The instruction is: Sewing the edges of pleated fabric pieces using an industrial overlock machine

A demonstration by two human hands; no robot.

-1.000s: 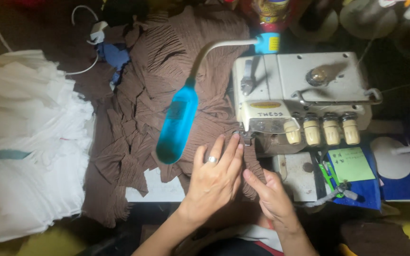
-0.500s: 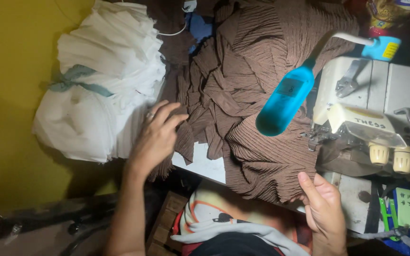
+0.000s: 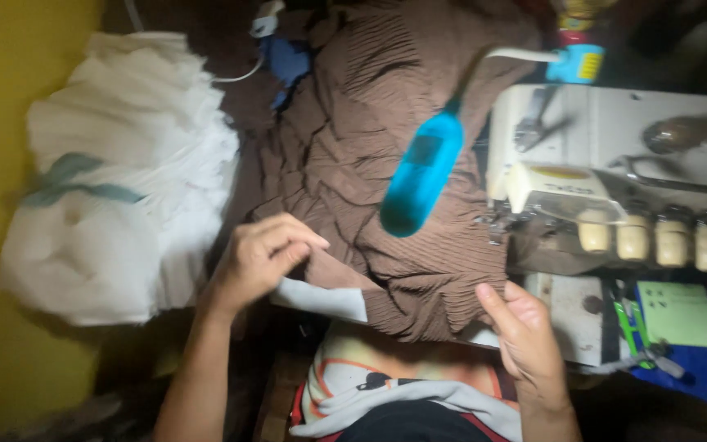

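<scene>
A large piece of brown pleated fabric lies spread on the sewing table in front of a white overlock sewing machine. My left hand is curled, its fingers pinching the fabric's left lower edge. My right hand grips the fabric's lower right edge just below the machine's needle area. A blue clip-on lamp on a white flexible neck hangs over the fabric.
A bundle of white fabric tied with a teal strip lies at the left, against a yellow wall. Four thread-tension knobs line the machine's front. A green note and small tools sit at the lower right.
My left hand has come off the white bundle's side and now pinches the brown fabric's edge. My right hand has risen to the fabric's lower right edge. The view has shifted slightly.
</scene>
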